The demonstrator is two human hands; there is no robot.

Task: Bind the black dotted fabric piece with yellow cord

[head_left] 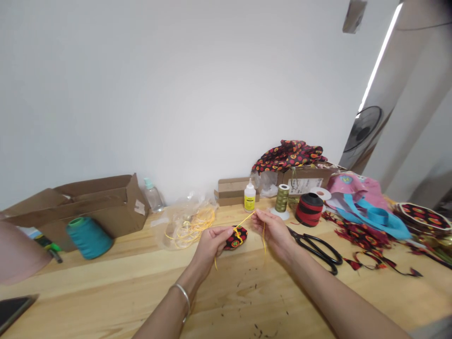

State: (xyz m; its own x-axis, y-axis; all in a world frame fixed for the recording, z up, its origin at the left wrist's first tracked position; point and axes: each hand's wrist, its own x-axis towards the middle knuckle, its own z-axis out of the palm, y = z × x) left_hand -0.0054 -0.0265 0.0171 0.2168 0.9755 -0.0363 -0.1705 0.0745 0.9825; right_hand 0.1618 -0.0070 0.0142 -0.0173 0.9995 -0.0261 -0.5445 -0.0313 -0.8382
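My left hand (211, 242) is closed around a small round piece of patterned fabric (237, 238), black with red and orange dots, held just above the wooden table (141, 292). A thin yellow cord (247, 220) runs from that piece up to my right hand (273, 230), which pinches it between thumb and fingers. A loose end of the cord hangs down below each hand. A silver bangle sits on my left wrist.
Black scissors (318, 249) lie right of my right hand. Behind stand a glue bottle (249, 197), an olive thread spool (281, 198), a red-black ribbon roll (309, 209), a bag of yellow cord (189, 223), a teal thread cone (89, 237), cardboard boxes (102, 202) and fabric scraps (367, 230).
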